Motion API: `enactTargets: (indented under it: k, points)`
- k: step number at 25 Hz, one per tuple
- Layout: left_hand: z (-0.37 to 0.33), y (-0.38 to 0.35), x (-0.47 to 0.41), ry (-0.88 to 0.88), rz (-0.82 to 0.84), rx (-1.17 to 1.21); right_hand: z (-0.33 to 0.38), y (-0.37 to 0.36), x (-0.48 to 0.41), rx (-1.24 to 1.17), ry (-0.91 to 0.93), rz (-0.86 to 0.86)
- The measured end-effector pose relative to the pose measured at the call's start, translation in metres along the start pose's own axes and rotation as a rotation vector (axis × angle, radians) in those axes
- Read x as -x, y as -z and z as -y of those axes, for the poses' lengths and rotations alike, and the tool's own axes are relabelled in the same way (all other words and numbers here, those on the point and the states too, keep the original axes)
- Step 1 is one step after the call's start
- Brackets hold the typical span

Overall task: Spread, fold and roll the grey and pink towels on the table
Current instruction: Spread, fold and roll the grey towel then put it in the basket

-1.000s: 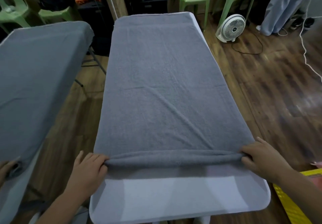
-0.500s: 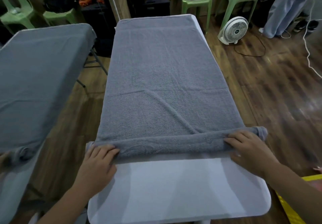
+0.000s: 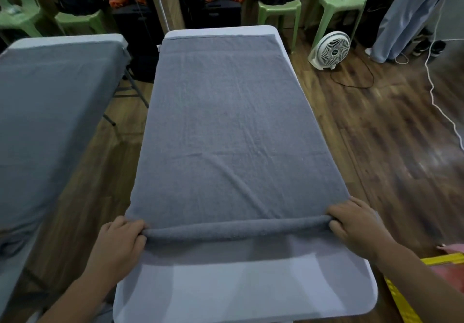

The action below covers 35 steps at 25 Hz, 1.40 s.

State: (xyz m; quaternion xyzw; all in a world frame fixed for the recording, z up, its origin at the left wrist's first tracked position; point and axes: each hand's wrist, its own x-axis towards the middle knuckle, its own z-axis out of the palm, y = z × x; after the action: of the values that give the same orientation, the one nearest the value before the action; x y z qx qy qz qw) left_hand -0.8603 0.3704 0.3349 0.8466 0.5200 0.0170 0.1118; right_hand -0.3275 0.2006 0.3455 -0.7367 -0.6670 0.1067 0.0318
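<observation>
I see the grey towel (image 3: 226, 134) spread flat along the white surface (image 3: 238, 290), filling the middle of the frame. Its far edge lies just short of the surface's top end. Its near edge is wound into a thin, tight roll (image 3: 236, 229) that runs straight across the lower centre. A diagonal crease slants down the flat cloth toward the right part of the roll. Below the roll the surface shows bare white, shadowed just beneath it.

The left hand (image 3: 118, 242) sits at the roll's left end, its fingers (image 3: 136, 224) curled over the top and closed round the cloth. The right hand (image 3: 356, 227) does the same at the right end, with its fingers (image 3: 336, 216) bent over the roll and gripping it. I read both as closed on the towel, with the roll stretched between them.

At the left of the frame a second surface (image 3: 118, 40) carries another grey cloth (image 3: 50, 96), spread flat. A white fan (image 3: 331, 49) stands on the wooden floor (image 3: 376, 134) in the upper right, and green chairs (image 3: 339, 4) line the top. A sliver of something pink (image 3: 453, 250) shows at the lower right edge; I cannot tell what it is.
</observation>
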Motion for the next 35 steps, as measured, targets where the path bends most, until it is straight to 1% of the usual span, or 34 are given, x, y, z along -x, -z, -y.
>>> enactTargets:
  k: [2,4,6,7,9,10,11,12,13,14,15,17,18,20,21,23,25,27,29,31,33,34,35]
  points:
    - [0.001,0.005,-0.009,0.003,0.041,-0.002,-0.006,0.008,-0.011,-0.071,-0.072,0.066]
    - [0.006,0.006,-0.025,0.05,0.039,-0.031,-0.02,0.009,-0.021,-0.066,-0.114,0.071]
    - [0.009,0.009,-0.037,0.093,-0.014,-0.077,-0.037,0.012,-0.024,-0.014,-0.169,0.064]
    - [0.008,0.01,-0.038,0.094,-0.064,-0.112,-0.042,0.014,-0.024,0.026,-0.188,0.013]
    - [-0.007,0.011,-0.032,0.045,-0.187,-0.117,-0.035,0.011,-0.024,0.109,-0.124,-0.18]
    - [-0.018,0.009,-0.025,-0.016,-0.214,-0.098,-0.023,0.008,-0.022,0.107,-0.033,-0.251]
    - [-0.025,0.004,-0.016,-0.092,-0.197,-0.087,-0.009,0.002,-0.017,0.095,0.069,-0.256]
    - [-0.03,-0.002,-0.007,-0.154,-0.137,-0.085,0.002,-0.007,-0.011,0.092,0.157,-0.21]
    - [-0.028,-0.008,0.0,-0.171,-0.062,-0.092,0.008,-0.016,-0.004,0.096,0.19,-0.134]
    - [-0.021,-0.013,0.003,-0.151,-0.018,-0.11,0.007,-0.022,0.002,0.098,0.164,-0.076]
    - [-0.011,-0.016,0.004,-0.107,-0.019,-0.123,0.001,-0.028,0.006,0.1,0.106,-0.059]
    - [0.002,-0.015,-0.001,0.009,-0.052,-0.131,-0.013,-0.032,0.007,0.099,-0.013,-0.113]
    - [0.005,-0.011,-0.005,0.042,-0.057,-0.139,-0.015,-0.031,0.005,0.091,-0.049,-0.133]
    - [0.006,-0.008,-0.009,0.051,-0.055,-0.145,-0.015,-0.026,0.001,0.083,-0.059,-0.133]
    - [0.006,-0.008,-0.007,0.045,-0.055,-0.14,-0.014,-0.022,0.002,0.075,-0.056,-0.098]
    - [0.006,-0.003,0.003,0.054,-0.04,-0.115,-0.013,-0.007,0.006,0.026,-0.074,0.031]
    - [0.006,-0.001,0.008,0.069,-0.034,-0.069,-0.013,0.013,0.003,-0.111,-0.095,0.159]
    - [0.004,0.004,-0.005,0.079,-0.054,-0.034,-0.015,0.025,-0.015,-0.255,-0.149,0.194]
    - [-0.001,0.011,-0.032,0.096,-0.077,-0.053,-0.023,0.026,-0.038,-0.221,-0.192,0.141]
    - [-0.009,0.019,-0.052,0.09,-0.148,-0.107,-0.022,0.026,-0.053,-0.127,-0.172,0.007]
    - [-0.014,0.018,-0.055,0.001,-0.168,-0.123,-0.013,0.019,-0.053,-0.027,-0.014,-0.141]
    - [-0.014,0.013,-0.051,-0.046,-0.126,-0.127,-0.008,0.012,-0.048,0.024,0.074,-0.178]
    - [-0.014,0.008,-0.046,-0.066,-0.06,-0.127,-0.002,0.006,-0.043,0.066,0.111,-0.166]
